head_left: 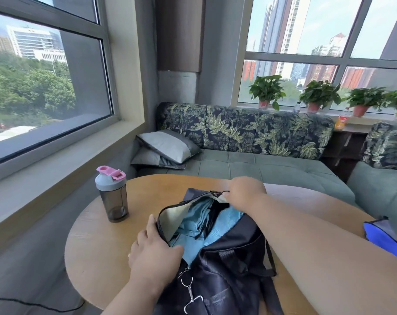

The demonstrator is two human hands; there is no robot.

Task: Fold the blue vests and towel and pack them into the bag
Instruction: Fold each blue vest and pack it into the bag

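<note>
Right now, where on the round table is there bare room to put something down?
Bare table lies between the shaker bottle and the left hand, and along the far rim behind the bag. The middle is crowded: the bag and the right hand fill it. A blue item lies at the right edge.

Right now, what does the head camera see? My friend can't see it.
Two hands hold open a dark bag with blue cloth inside, on a round table. A bottle stands nearby.
</note>
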